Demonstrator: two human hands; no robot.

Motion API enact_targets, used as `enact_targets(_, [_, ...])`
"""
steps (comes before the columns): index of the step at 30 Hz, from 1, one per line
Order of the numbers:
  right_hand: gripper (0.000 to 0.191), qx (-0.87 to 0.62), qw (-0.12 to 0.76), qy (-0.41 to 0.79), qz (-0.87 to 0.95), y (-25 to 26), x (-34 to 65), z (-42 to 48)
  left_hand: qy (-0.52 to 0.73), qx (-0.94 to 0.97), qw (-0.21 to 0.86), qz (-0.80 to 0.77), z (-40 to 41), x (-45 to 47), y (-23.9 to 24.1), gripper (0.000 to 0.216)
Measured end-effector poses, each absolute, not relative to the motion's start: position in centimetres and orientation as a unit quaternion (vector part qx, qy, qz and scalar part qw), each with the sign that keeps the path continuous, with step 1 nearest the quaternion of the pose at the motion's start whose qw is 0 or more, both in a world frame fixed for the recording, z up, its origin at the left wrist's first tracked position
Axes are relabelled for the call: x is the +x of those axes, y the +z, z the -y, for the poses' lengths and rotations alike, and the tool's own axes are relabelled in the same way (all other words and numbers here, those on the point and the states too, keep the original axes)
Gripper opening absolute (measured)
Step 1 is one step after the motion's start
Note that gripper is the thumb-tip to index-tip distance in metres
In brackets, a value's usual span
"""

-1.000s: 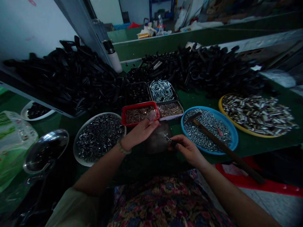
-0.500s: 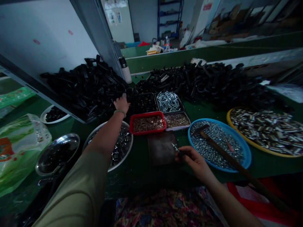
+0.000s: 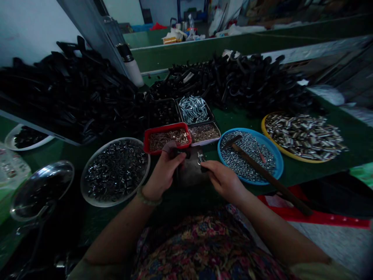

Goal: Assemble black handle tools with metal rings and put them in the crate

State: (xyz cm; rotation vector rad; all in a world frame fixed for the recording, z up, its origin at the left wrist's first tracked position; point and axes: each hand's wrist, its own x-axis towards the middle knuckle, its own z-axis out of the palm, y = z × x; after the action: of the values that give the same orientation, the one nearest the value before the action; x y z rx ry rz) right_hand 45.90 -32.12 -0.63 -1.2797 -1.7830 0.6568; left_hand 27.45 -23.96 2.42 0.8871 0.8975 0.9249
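Note:
My left hand (image 3: pixel 165 171) is closed around a black part (image 3: pixel 178 153) just in front of the red tray (image 3: pixel 167 128) of small brass pieces. My right hand (image 3: pixel 222 179) pinches a small silvery metal piece (image 3: pixel 200 157) a little to the right of it. Both hands hover close together over a dark flat plate (image 3: pixel 190 171) on the green table. The exact shape of the black part is hidden by my fingers.
A clear bowl of dark rings (image 3: pixel 115 169) sits left. A blue dish of nuts (image 3: pixel 250 153) holds a hammer (image 3: pixel 268 177). A yellow dish of metal sleeves (image 3: pixel 303 136) is far right. Black parts are heaped behind (image 3: pixel 239 81). Small trays of screws (image 3: pixel 194 110) stand mid-table.
My left hand has come back from the black pile at the far left, now holding a black part. My right hand moved slightly up toward it.

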Motion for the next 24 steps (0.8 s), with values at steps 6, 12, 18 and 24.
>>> enact_targets(6, [0.031,-0.510,0.444,0.324,0.661,-0.7,45.1,33.4,0.378,0.376,0.758,-0.376,26.2,28.2,1.7,0.037])
enact_targets(12, [0.026,-0.459,0.372,0.407,0.697,0.8,46.4,34.4,0.303,0.482,0.762,-0.307,27.2,27.0,1.3,0.035])
enact_targets(18, [0.040,-0.373,0.441,0.686,0.441,0.9,45.8,34.6,0.320,0.547,0.714,-0.299,29.1,26.7,0.8,0.058])
enact_targets(24, [0.051,-0.351,0.462,0.742,0.337,0.2,44.4,34.7,0.362,0.483,0.728,-0.325,29.8,27.2,-0.1,0.050])
